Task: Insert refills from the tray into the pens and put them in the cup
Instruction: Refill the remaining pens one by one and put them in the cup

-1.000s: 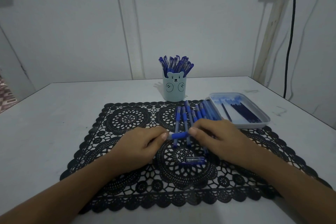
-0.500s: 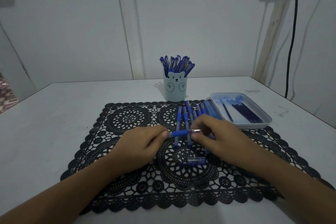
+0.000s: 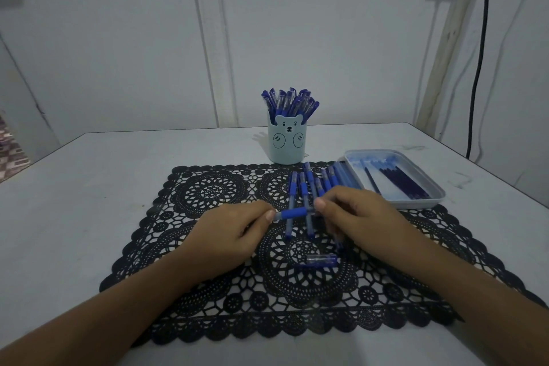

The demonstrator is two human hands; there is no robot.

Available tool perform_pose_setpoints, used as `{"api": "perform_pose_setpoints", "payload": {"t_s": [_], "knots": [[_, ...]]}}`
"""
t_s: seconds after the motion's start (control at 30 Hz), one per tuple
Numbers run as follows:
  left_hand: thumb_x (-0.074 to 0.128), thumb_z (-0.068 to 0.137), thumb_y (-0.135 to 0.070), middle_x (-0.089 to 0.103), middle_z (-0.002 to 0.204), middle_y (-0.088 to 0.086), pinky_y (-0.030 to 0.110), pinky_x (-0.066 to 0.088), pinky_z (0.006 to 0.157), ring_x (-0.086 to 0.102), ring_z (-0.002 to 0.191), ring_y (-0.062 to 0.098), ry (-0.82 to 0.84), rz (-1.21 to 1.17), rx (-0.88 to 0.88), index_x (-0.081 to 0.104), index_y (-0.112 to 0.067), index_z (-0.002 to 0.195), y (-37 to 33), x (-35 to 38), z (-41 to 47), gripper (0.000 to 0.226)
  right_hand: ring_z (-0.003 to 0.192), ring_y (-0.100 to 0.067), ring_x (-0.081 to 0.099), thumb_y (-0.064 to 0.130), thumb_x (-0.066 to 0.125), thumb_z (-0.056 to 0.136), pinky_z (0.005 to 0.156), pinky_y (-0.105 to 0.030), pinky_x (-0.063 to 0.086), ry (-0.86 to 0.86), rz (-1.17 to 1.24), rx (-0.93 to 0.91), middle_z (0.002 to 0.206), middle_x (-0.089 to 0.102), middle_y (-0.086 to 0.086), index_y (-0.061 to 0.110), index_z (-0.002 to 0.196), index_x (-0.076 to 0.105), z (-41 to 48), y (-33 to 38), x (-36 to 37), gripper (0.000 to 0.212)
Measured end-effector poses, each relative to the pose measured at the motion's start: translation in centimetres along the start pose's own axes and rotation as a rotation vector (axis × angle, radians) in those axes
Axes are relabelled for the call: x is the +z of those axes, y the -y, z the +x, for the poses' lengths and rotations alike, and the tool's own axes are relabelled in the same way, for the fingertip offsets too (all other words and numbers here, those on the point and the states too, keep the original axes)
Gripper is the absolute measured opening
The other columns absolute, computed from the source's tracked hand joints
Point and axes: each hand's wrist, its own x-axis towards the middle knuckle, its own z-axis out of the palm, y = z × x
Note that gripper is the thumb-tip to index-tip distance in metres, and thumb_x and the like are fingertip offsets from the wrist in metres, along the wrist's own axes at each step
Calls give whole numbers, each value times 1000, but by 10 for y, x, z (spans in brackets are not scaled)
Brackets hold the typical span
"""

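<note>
Holding one pen [image 3: 294,213] level in front of the cup [image 3: 286,142], on the person's side of it, crossing over the near ends of the loose pens [image 3: 310,187] that lie in a row just before the cup. Left grip [image 3: 234,233] clamped on the pen's left end, fingers curled. Right grip [image 3: 359,220] pinched together on the right end. Refill fully home or not: cannot tell, fingers cover that end. Tray [image 3: 416,205] sits right of the cup and a little nearer, with dark refills [image 3: 401,184] in it. Loose cap [image 3: 320,260] lies on the lace mat [image 3: 208,193], further in front of the cup. Likely step: seating the refill or closing up. Risks: an off-axis push could bend the thin refill; a slipped pinch would drop the pen onto the row and scatter it; a nudging wrist could roll the cap away; the cup looks crowded, so forcing another in may tip it.
</note>
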Motion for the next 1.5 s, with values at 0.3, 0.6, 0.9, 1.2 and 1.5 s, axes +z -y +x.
{"api": "perform_pose_setpoints", "payload": {"t_s": [0.3,0.6,0.9,1.2,1.5], "knots": [[35,96,-37,51,58,-8,18,35,50,49,58,5,-54,47,-193,57,-27,88,1,1,3,26,61,-3,63,6,60,85,62,-14,50,-83,180,70,64,62,6,20,86,63,6,-5,-13,14],[35,94,-39,55,64,-6,20,32,50,48,57,5,-72,55,-253,57,-28,91,4,2,4,25,77,11,55,25,57,88,74,-4,42,211,-366,-162,87,55,28,29,101,66,-2,5,-4,16],[22,81,-60,48,77,-20,12,29,55,48,74,-4,-53,119,-80,57,-32,97,7,5,1,48,82,9,48,30,57,88,77,-3,34,265,-429,-222,95,54,21,30,111,63,-3,3,-1,24],[28,84,-55,56,82,-15,20,44,61,52,75,5,-61,37,-28,59,-28,99,6,4,2,44,70,-3,54,37,56,83,64,-15,44,-247,-196,-152,70,59,15,32,83,58,1,2,-10,5],[39,87,-48,57,75,-12,21,42,58,52,71,10,-86,-33,-57,55,-35,93,5,4,2,21,58,6,53,22,60,86,56,-6,41,-108,15,-25,63,61,18,30,80,64,5,-2,-10,10]]}}
